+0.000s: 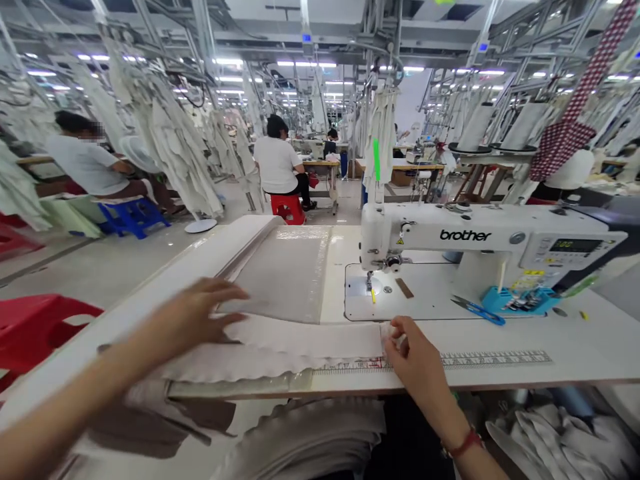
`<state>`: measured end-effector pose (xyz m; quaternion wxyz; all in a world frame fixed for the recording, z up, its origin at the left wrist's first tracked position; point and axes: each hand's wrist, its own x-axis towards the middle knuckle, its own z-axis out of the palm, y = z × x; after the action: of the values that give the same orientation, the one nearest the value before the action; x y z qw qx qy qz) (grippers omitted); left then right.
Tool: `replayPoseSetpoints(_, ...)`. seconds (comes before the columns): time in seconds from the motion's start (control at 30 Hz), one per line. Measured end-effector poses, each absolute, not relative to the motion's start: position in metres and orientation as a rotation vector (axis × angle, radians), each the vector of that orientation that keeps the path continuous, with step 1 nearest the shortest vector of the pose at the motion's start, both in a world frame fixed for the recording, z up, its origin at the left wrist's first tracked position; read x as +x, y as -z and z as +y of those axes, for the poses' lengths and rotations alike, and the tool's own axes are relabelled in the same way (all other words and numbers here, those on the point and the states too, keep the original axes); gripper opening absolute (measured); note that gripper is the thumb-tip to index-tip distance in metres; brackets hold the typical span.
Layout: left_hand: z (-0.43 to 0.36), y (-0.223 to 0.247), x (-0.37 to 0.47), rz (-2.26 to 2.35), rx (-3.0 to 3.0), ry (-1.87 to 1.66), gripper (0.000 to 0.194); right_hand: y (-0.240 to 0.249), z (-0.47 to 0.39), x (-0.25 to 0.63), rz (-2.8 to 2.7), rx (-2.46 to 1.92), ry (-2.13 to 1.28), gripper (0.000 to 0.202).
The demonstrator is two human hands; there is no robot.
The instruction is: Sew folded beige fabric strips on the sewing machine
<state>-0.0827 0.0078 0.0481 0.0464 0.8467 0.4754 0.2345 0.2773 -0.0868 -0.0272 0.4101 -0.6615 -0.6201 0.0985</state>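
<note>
Head view: pale fabric strip (315, 340) laid along the near edge of the table (580, 337), ruler tape (500, 359) alongside. Left hand (203, 312) spread over the left part, contact hard to judge through blur; right hand (413, 353) pinching the right end. Probably light, limp, easily rippled, hardly fragile; best held at each end, flat, without tugging.

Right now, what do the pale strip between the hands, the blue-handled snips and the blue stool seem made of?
Pale strip: probably cloth, matte, with a softly rippled edge; the weave is unclear.
Snips: greyish blades, likely metal; solid blue handles, likely plastic.
Blue stool: probably moulded plastic, smooth and evenly coloured.
</note>
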Motion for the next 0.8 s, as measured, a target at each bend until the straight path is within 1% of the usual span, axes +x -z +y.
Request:
replayPoseSetpoints(0.03,0.012,-0.041,-0.047,1.326,2.627,-0.645,0.025,0.030,-0.089,0.287,-1.557,-1.671,-0.232,0.015)
replayPoseSetpoints(0.1,0.011,-0.025,0.022,1.075,2.694,-0.513,0.024,0.031,-0.091,0.304,-1.574,-1.665,-0.216,0.017)
replayPoseSetpoints(0.17,0.004,-0.012,0.075,1.052,2.659,-0.493,0.020,0.030,-0.091,0.316,-1.651,-1.620,-0.233,0.018)
replayPoseSetpoints(0.23,0.002,-0.005,0.104,1.073,2.606,-0.484,0.010,0.032,-0.092,0.322,-1.781,-1.539,-0.264,0.025)
replayPoseSetpoints(0.27,0.003,-0.002,0.110,1.075,2.589,-0.482,0.006,0.033,-0.092,0.323,-1.859,-1.504,-0.235,0.031)
replayPoseSetpoints(0.33,0.006,0.001,0.113,1.056,2.575,-0.502,0.007,0.037,-0.092,0.322,-2.010,-1.460,-0.090,0.041)
replayPoseSetpoints(0.37,0.007,0.001,0.112,1.042,2.569,-0.523,0.008,0.038,-0.093,0.322,-2.066,-1.448,-0.003,0.043)
replayPoseSetpoints(0.43,0.006,-0.001,0.110,0.996,2.557,-0.572,0.010,0.040,-0.093,0.322,-2.128,-1.426,0.114,0.043)
replayPoseSetpoints(0.57,-0.007,-0.015,0.117,0.847,2.521,-0.639,0.016,0.038,-0.091,0.324,-2.124,-1.372,0.141,0.039)
replayPoseSetpoints(0.67,-0.012,-0.021,0.126,0.868,2.358,-0.501,0.018,0.037,-0.090,0.324,-2.114,-1.381,0.136,0.035)
replayPoseSetpoints(0.8,-0.002,-0.006,0.133,1.056,2.175,-0.342,0.019,0.042,-0.090,0.324,-2.108,-1.413,0.206,0.032)
